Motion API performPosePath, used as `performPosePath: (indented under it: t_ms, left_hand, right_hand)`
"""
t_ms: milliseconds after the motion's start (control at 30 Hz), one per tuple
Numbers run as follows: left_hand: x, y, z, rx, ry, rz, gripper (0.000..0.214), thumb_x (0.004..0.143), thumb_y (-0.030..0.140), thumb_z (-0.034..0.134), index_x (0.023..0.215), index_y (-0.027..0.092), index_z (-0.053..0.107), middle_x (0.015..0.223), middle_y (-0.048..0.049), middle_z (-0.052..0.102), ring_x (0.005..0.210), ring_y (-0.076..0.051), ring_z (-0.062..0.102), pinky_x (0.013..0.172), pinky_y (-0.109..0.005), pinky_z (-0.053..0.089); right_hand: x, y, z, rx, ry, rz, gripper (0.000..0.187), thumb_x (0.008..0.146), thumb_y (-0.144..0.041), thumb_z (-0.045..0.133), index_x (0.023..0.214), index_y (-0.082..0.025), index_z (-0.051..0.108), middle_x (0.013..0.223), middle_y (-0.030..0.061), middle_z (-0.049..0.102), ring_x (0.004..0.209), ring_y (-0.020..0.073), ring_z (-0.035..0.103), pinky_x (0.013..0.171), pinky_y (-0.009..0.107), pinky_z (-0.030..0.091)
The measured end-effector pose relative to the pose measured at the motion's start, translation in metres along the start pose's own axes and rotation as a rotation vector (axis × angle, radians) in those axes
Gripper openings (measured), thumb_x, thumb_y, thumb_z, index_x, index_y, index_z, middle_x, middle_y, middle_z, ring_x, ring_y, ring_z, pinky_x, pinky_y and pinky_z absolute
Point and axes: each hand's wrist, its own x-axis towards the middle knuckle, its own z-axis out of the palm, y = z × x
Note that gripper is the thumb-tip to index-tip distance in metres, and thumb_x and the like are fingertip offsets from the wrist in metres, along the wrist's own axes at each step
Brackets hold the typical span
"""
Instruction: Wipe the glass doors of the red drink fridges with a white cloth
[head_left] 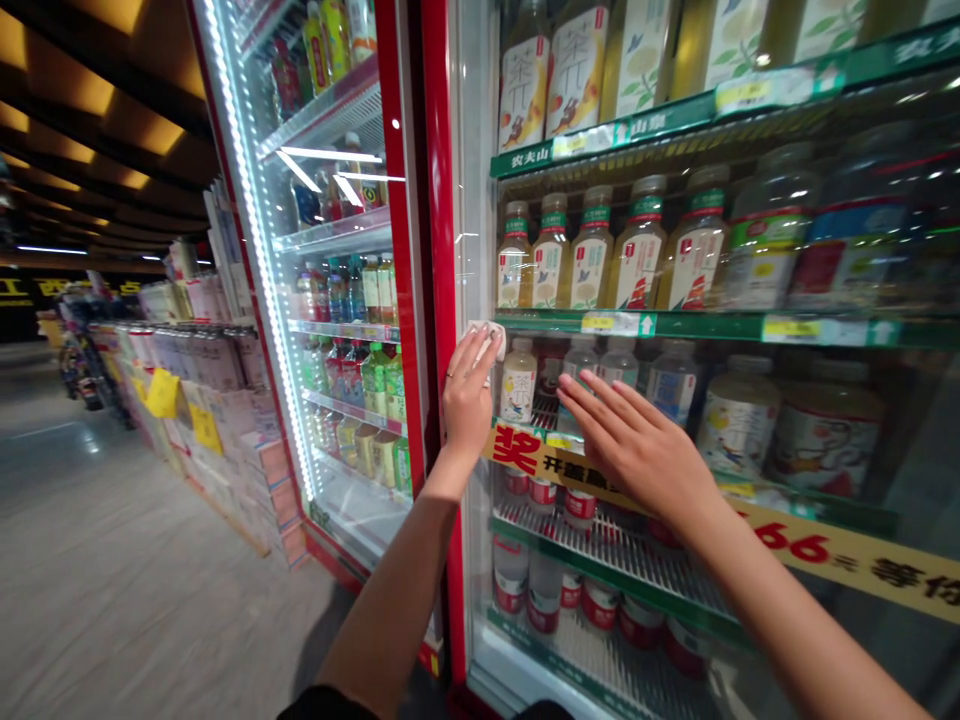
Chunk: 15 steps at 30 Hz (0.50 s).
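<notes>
Boxes [274, 470] were stacked left of a red-framed cooler [440, 200]. On its door [921, 440], "奖" and "66元等你" were printed along a yellow strip [855, 562]; "茶π" was legible on bottles [517, 385] behind. A pale cloth [496, 340] was held against the door's left edge by the left hand [469, 390], fingers nearly straight. The strip was partly hidden by the empty right hand [641, 445], its fingers extended.

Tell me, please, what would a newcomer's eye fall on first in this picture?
Probably the hands at centre: the left hand with a pale cloth at the left edge of the glass door, the right hand outstretched before the bottles. Next, perhaps, the yellow banner with large red lettering across the door, and the bright light strip in the neighbouring refrigerator.
</notes>
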Motion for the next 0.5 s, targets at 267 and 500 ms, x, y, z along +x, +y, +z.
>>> performPosePath:
  t_ms: [267,500]
  left_hand:
    - [-0.008,-0.007,-0.006,0.024,0.068,-0.070,0.078,0.103,-0.004,0.037,0.162,0.047,0.050,0.166,0.0049,0.058,0.161,-0.018,0.047,0.137,-0.053,0.042]
    - [-0.016,0.015,-0.003,0.012,-0.068,0.008,0.082,0.102,-0.004,0.035,0.166,0.048,0.043,0.168,0.0060,0.056,0.162,-0.019,0.045,0.138,-0.052,0.041]
  right_hand:
    - [-0.002,-0.004,0.004,-0.022,-0.032,0.020,0.088,0.108,-0.017,0.053,0.176,-0.020,-0.003,0.176,0.0066,0.039,0.162,0.0249,0.045,0.129,0.048,0.048]
    - [-0.001,-0.004,0.003,0.030,-0.037,0.043,0.088,0.110,-0.018,0.050,0.176,-0.026,-0.008,0.177,0.0033,0.036,0.163,0.0236,0.043,0.131,0.048,0.047]
